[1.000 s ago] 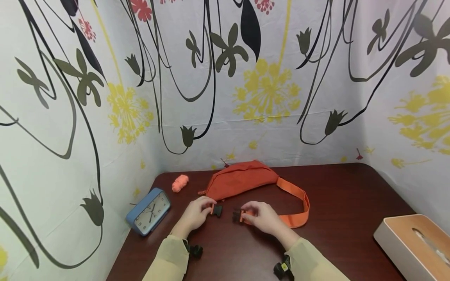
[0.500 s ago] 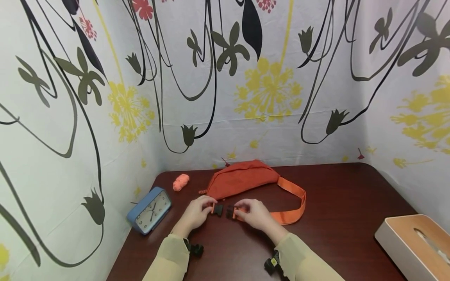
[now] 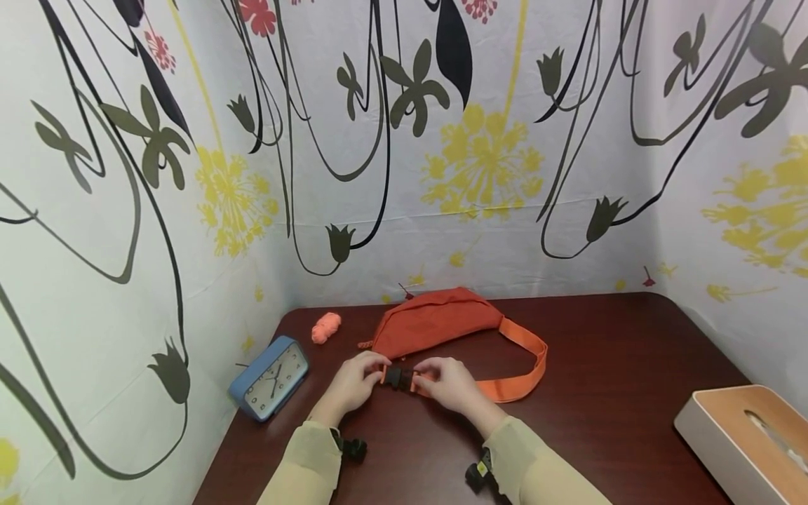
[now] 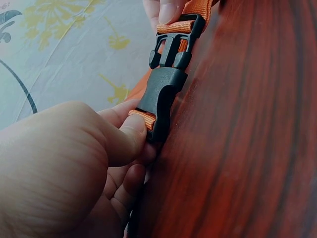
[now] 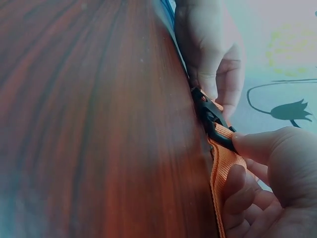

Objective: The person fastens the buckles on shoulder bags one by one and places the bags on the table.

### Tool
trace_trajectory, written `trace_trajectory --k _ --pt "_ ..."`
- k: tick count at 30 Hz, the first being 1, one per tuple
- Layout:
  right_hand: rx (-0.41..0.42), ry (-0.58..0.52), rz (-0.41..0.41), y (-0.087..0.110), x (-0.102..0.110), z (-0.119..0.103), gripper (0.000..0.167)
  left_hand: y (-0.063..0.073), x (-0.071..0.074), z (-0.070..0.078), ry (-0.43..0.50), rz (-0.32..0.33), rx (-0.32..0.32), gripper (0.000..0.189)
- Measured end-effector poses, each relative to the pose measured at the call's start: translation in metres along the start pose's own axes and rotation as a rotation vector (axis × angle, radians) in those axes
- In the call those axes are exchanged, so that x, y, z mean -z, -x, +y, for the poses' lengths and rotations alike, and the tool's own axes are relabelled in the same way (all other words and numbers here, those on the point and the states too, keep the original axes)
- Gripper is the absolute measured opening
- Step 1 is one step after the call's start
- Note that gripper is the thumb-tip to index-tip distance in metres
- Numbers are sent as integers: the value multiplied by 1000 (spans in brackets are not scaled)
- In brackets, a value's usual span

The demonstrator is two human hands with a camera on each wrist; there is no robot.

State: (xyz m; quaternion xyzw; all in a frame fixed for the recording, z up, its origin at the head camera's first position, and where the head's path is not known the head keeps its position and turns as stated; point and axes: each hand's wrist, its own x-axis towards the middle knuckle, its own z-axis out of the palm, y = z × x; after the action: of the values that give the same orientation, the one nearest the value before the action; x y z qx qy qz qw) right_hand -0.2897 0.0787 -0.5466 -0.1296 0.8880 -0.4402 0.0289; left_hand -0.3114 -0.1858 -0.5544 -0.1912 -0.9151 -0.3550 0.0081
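An orange waist bag (image 3: pixel 435 321) lies on the table, its orange strap (image 3: pixel 513 390) looping round on the right. My left hand (image 3: pixel 351 381) pinches the black socket half of the side-release buckle (image 4: pixel 161 88) at its webbing end. Between thumb and fingers, my right hand (image 3: pixel 456 386) grips the pronged half of the buckle (image 4: pixel 173 48), where the strap threads through. Both halves are in line, and the prong tips sit at the socket's mouth, with most of the prongs outside it in the left wrist view. The right wrist view shows the strap (image 5: pixel 225 166) running down beside the right fingers.
A blue alarm clock (image 3: pixel 270 379) stands left of the left forearm. Behind it lies a small bundle of coral yarn (image 3: pixel 326 327). At the right edge is a white box with a wood-coloured top (image 3: pixel 745 428). Patterned cloth walls (image 3: pixel 404 196) enclose the dark red-brown table (image 3: pixel 606 379).
My right hand has moved left, bringing the pronged half up to the socket and closing the gap between them. The strap loop has shifted slightly left. My left hand has stayed nearly still.
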Motion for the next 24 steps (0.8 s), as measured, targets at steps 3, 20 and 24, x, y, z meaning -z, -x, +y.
trace_trajectory --k 3,20,24 --pt "-13 -15 -6 -1 -1 -1 20 0 0 0 9 -2 4 26" --pt "-16 -10 -11 -5 -5 -2 19 0 2 -1 38 0 15 27" --pt "-33 -10 -2 -6 -8 -5 20 0 1 -2 30 0 11 26"
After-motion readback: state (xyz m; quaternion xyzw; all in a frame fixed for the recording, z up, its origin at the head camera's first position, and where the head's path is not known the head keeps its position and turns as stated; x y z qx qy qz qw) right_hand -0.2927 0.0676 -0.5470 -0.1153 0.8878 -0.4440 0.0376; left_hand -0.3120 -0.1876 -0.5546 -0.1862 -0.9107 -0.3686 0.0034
